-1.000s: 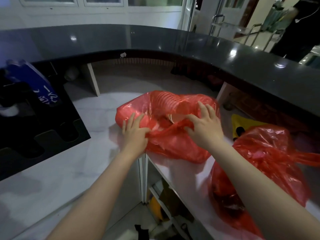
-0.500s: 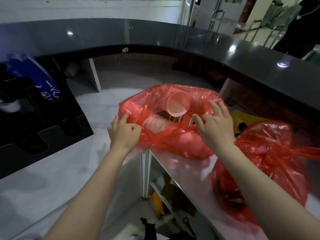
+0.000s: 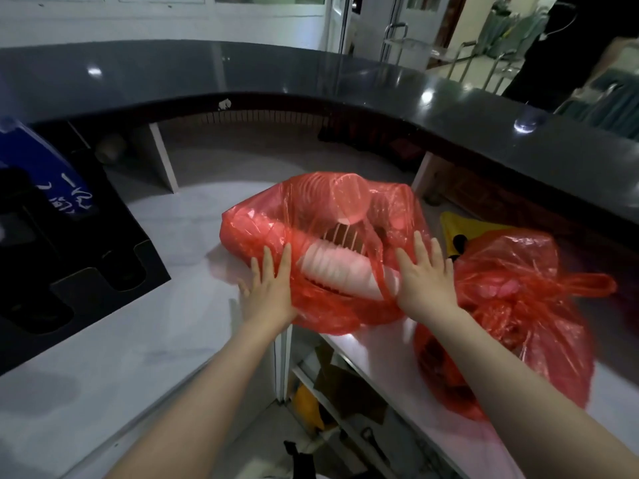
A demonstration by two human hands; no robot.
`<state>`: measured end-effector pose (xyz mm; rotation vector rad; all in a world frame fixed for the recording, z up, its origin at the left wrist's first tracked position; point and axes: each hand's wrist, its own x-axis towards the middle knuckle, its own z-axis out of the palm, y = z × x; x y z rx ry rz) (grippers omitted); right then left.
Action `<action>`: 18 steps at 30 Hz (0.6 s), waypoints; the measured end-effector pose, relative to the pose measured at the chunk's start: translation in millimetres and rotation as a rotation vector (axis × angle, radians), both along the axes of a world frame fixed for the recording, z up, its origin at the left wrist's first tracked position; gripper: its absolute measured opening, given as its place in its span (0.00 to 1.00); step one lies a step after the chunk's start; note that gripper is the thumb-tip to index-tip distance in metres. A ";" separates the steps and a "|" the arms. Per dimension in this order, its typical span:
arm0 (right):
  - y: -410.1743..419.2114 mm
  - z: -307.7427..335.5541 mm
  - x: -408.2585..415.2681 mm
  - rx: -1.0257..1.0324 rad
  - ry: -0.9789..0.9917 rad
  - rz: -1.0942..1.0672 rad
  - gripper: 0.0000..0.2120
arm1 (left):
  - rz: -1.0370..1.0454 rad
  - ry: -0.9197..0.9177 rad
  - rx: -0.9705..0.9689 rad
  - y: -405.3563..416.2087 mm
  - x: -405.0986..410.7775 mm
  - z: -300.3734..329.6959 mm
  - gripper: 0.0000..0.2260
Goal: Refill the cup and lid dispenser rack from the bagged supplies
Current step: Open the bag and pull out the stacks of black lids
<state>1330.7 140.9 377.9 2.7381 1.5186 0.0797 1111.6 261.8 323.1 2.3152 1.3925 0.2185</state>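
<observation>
A red plastic bag [image 3: 262, 226] lies on the white counter [image 3: 138, 340], its mouth spread wide. Inside lies a white stack of nested cups [image 3: 340, 269] on its side, with a clear cup [image 3: 349, 202] above it. My left hand [image 3: 268, 288] lies flat on the bag's left lip, fingers apart. My right hand [image 3: 423, 276] presses flat on the right lip, fingers spread. The black dispenser rack [image 3: 79, 271] with round cut-outs sits at the far left.
A second red bag [image 3: 511, 305], knotted, sits to the right. A yellow object [image 3: 456, 229] lies behind it. A dark raised countertop [image 3: 380, 88] curves around the back. Open shelves [image 3: 332, 385] with clutter lie below the counter gap.
Both hands have gone from pinching the bag's folds to lying flat on its lips. The bag's mouth has spread wider, and the white cup stack now shows.
</observation>
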 end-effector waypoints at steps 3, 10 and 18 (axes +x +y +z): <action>-5.5 -0.2 -1.5 -0.031 -0.033 0.049 0.28 | -0.035 0.017 0.009 7.2 1.0 -2.9 0.58; -21.9 20.3 -19.0 0.097 0.000 0.028 0.29 | -0.091 0.050 -0.069 38.5 -2.1 13.6 0.57; -71.4 22.4 -37.7 0.304 -0.017 -0.049 0.20 | -0.127 -0.341 0.113 -8.5 10.3 37.9 0.42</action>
